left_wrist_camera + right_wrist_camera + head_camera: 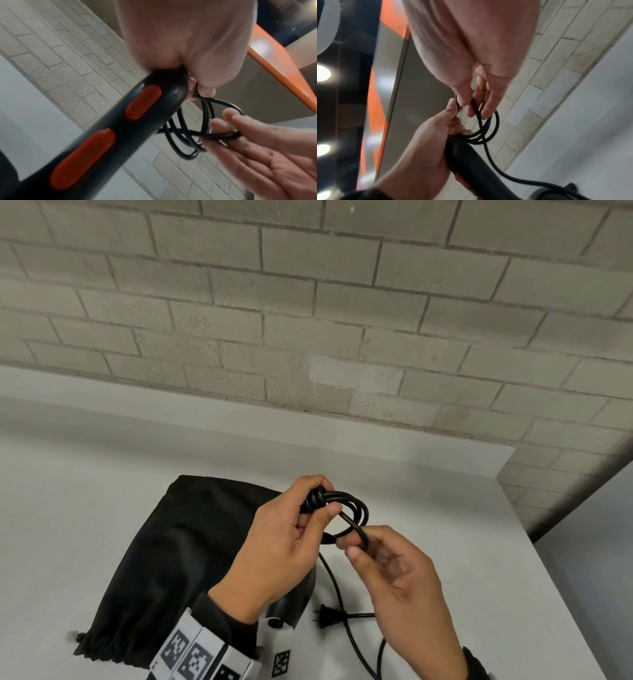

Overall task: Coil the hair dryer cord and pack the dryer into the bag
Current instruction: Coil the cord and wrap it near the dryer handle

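A black hair dryer point(295, 599) is held above the table, its handle point(120, 128) carrying two red buttons. My left hand point(318, 508) grips the end of the handle together with several small loops of the black cord point(358, 508). My right hand point(349, 546) pinches a strand of the cord point(476, 108) between thumb and fingers just right of the loops. The rest of the cord hangs down to the table, where the plug point(327, 615) lies. The black drawstring bag point(171, 559) lies flat on the table to the left, under my left forearm.
The white table point(102, 474) stands against a pale brick wall point(308, 302). The table's right edge point(548, 542) runs diagonally close to my right hand. Loose cord point(356, 645) trails toward the front edge.
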The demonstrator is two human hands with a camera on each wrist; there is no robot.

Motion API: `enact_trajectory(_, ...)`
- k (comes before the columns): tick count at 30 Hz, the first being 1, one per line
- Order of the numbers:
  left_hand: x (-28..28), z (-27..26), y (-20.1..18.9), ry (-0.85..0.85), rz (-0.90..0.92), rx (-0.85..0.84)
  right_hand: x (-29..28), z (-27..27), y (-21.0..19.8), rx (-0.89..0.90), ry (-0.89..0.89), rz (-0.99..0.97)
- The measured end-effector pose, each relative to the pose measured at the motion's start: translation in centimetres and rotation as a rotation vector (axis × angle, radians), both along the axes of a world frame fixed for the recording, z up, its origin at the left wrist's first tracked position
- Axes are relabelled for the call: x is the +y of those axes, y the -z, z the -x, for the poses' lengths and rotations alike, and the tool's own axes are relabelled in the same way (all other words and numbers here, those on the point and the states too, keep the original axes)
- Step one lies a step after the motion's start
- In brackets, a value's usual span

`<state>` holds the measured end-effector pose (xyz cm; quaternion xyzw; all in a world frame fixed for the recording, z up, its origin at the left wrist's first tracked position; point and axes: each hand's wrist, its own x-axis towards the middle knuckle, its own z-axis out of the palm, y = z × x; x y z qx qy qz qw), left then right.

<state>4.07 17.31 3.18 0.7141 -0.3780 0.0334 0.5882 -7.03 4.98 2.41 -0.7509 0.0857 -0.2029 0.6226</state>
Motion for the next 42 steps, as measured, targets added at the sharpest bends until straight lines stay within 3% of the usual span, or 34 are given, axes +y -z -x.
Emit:
enact_trajectory(9, -0.1, 0.0, 0.0, 0.012, -0.012, -0.025, -0.6, 0.9, -0.2, -0.048, -0.232, -0.749)
enact_trajectory(11, -0.2, 0.0, 0.1, 0.012, -0.008, -0.024, -0.3, 0.9, 0.4, -0.087, -0.232, -0.66)
enact_trajectory(14, -0.3, -0.5, 0.0, -0.023, -0.013, -0.028, 0.1, 0.8, 1.8, -0.103, -0.126, -0.144)
enact_trajectory(16, -0.4, -0.6, 0.0, -0.016, -0.021, -0.024, 0.5, 0.5, 2.8, -0.084, -0.028, 0.068)
enact_trajectory(20, -0.6, -0.2, -0.1, 0.004, -0.014, 0.008, 1.3, 0.0, 3.6, -0.105, 0.075, 0.124)
enact_trajectory(23, -0.3, -0.5, 0.0, -0.013, -0.002, 0.001, 1.0, 0.1, 2.9, -0.119, 0.118, 0.034)
enact_trajectory(27, 0.4, -1.2, 0.0, -0.067, 0.014, -0.005, -0.8, 0.8, 1.7, -0.116, 0.165, -0.328)
enact_trajectory(29, 0.5, -1.4, 0.0, -0.071, 0.013, -0.002, -1.7, 1.3, 1.9, -0.099, 0.094, -0.572)
enact_trajectory(31, 0.5, -1.3, 0.1, -0.061, 0.007, -0.002, -2.4, 2.0, 2.6, -0.027, 0.004, -0.675)
enact_trajectory(33, 0.4, -1.0, 0.1, -0.044, 0.009, 0.008, -3.1, 2.6, 3.4, 0.06, -0.034, -0.641)
enact_trajectory(38, 0.3, -0.6, 0.2, -0.029, 0.008, 0.013, -5.0, 3.7, 4.5, 0.176, 0.052, -0.247)
enact_trajectory(39, 0.3, -0.7, 0.2, -0.035, 0.011, 0.013, -5.3, 3.8, 4.8, 0.164, 0.065, -0.297)
enact_trajectory(42, 0.5, -1.1, 0.1, -0.054, 0.028, 0.02, -4.7, 3.9, 5.1, -0.145, -0.095, -0.864)
